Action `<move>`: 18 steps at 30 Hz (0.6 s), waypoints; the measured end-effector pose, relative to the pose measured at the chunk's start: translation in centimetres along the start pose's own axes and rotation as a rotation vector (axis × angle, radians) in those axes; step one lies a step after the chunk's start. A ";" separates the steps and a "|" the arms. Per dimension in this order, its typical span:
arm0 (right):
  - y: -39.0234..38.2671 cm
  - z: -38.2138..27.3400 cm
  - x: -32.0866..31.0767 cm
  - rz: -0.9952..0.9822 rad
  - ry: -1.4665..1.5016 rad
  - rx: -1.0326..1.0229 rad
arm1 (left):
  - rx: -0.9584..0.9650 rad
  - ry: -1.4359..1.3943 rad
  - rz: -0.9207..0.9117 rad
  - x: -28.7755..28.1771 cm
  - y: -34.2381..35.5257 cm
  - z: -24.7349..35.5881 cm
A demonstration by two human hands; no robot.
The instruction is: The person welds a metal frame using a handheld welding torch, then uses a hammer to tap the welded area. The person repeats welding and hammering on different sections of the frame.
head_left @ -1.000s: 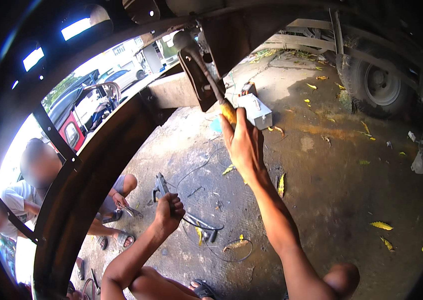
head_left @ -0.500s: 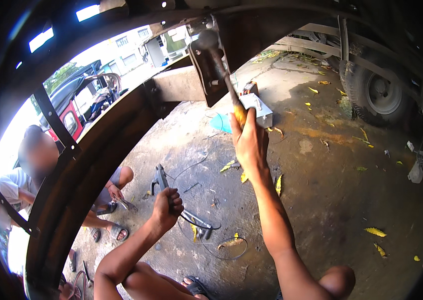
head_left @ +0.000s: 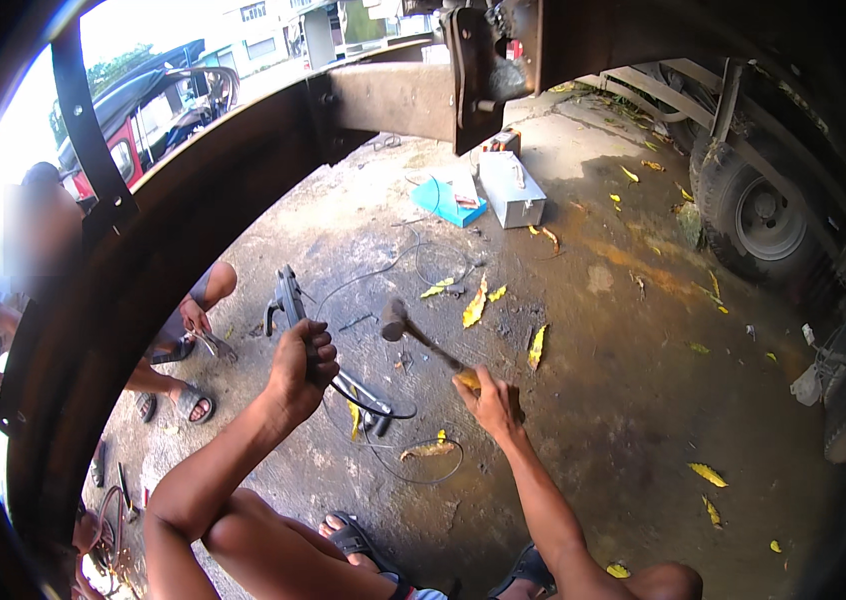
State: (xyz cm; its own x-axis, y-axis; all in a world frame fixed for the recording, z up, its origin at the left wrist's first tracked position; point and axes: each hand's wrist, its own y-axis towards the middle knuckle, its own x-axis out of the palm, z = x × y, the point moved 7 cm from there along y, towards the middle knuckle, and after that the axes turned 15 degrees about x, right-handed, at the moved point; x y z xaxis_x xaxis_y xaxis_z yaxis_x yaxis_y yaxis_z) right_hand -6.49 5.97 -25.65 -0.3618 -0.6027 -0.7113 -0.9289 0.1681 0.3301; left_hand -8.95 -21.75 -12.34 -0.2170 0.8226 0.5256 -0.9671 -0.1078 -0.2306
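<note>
My left hand [head_left: 303, 372] is closed round the handle of a dark welding electrode holder [head_left: 289, 292], its jaw end pointing up and a black cable trailing below. To its right, my right hand [head_left: 491, 402] grips the yellow handle of a hammer [head_left: 395, 318]. The hammer's dark head points up and left, in the air above the ground. Higher up, a heavy brown steel beam [head_left: 183, 240] curves across the left side. A cross-piece [head_left: 393, 100] joins it to a bolted steel bracket [head_left: 473, 80] overhead, apart from both hands.
A silver metal case [head_left: 513, 200] and a blue flat box [head_left: 448, 205] stand on the concrete ahead. Thin cables [head_left: 413, 478] and yellow leaves lie about. A truck wheel [head_left: 765, 215] is at the right. At the left crouches another person, a hand [head_left: 195, 316] holding a plier-like tool.
My right hand has brought the hammer down from the bracket to low in front of me. My left hand, still on the electrode holder, appears slightly further left and up; the view has shifted.
</note>
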 end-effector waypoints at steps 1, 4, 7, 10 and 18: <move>-0.1 0.8 1.5 -0.065 -0.066 0.032 | 0.020 0.006 -0.004 0.4 -0.2 0.5; -3.1 3.9 6.5 -0.285 -0.277 0.155 | 0.024 0.035 -0.011 0.7 -1.3 0.4; -4.9 7.8 10.3 -0.435 -0.424 0.247 | -0.041 0.049 -0.028 1.0 -1.4 -0.3; -7.9 9.2 12.7 -0.535 -0.405 0.343 | -0.074 0.102 -0.104 0.4 -1.7 -0.9; 0.2 -0.9 6.9 -0.520 0.464 0.251 | 0.261 0.606 -0.382 4.0 -2.1 -1.2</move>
State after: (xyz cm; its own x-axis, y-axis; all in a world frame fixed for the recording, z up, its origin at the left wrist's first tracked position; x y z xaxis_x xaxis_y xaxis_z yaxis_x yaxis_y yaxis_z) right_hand -9.11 1.16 -29.97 0.1489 -0.9116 -0.3831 -0.9815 -0.0891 -0.1695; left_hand -7.68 -17.57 -10.72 0.1768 0.9838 -0.0284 -0.9768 0.1789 0.1174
